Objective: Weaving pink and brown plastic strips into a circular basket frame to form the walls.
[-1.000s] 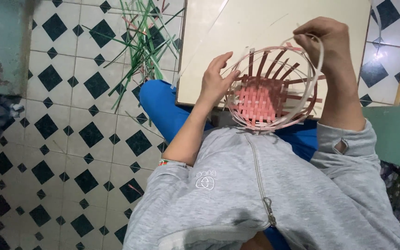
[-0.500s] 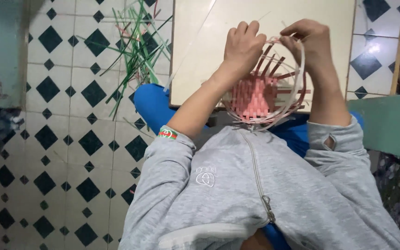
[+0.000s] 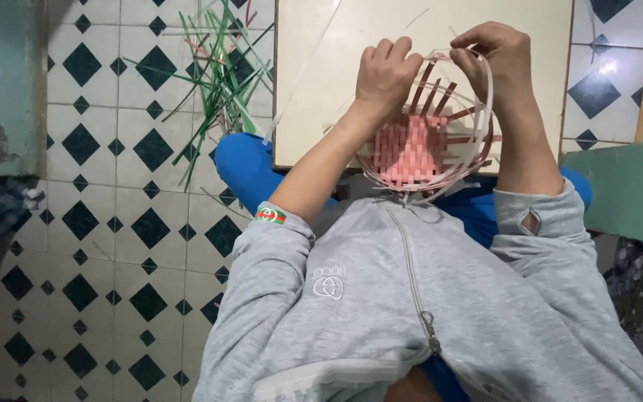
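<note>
Right now the fingers of the left hand [image 3: 385, 74] are curling down over the near-left rim of a small pink basket [image 3: 422, 141], gripping the upright strips there. The right hand [image 3: 500, 63] is pinching a pale strip [image 3: 485, 112] at the far rim, with its fingertips closed on it. Both hands are holding the basket up, tipped toward the person, just over the edge of a cream table [image 3: 321, 82].

The bottom of the basket is looking all woven, tight and flat. The sides are only begun: the darker upright strips [image 3: 440, 93] are standing bare with gaps between them, and a few pale bands are going around. So I think most of the wall is left to weave.

Green strips [image 3: 221, 71] are lying in a loose pile on the tiled floor [image 3: 106, 208], well apart from the hands.
</note>
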